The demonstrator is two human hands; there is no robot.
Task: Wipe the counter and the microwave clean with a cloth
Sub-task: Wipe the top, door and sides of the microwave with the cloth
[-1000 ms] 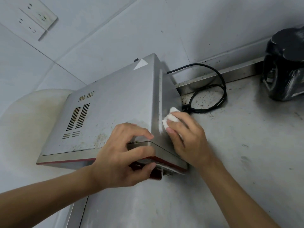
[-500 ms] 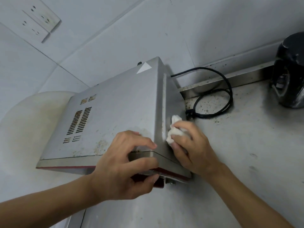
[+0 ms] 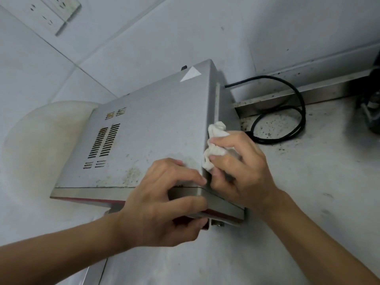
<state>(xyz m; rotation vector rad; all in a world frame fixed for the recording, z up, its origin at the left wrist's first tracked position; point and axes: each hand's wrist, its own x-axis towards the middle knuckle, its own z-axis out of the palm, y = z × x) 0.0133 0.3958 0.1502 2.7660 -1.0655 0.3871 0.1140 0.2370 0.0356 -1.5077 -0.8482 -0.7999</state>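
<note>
Steel microwave (image 3: 154, 130) near the table's (image 3: 308, 192) left edge: left hand (image 3: 160, 206) grips its front corner, right hand (image 3: 242, 171) holds a cloth (image 3: 213, 149) against its side; seemingly grimy table open rightward.

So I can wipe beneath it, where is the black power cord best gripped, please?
I would pinch the black power cord at the right-hand curve of its loop, from above: it lies free on the counter there, while its other end runs behind the microwave.

Pale tiled wall (image 3: 226, 27) all round, kinda grubby. White socket (image 3: 55, 11) up in the corner. Well right of and below the socket there's a looped black cord (image 3: 304, 114) by a speckled metal strip (image 3: 329, 87).
</note>
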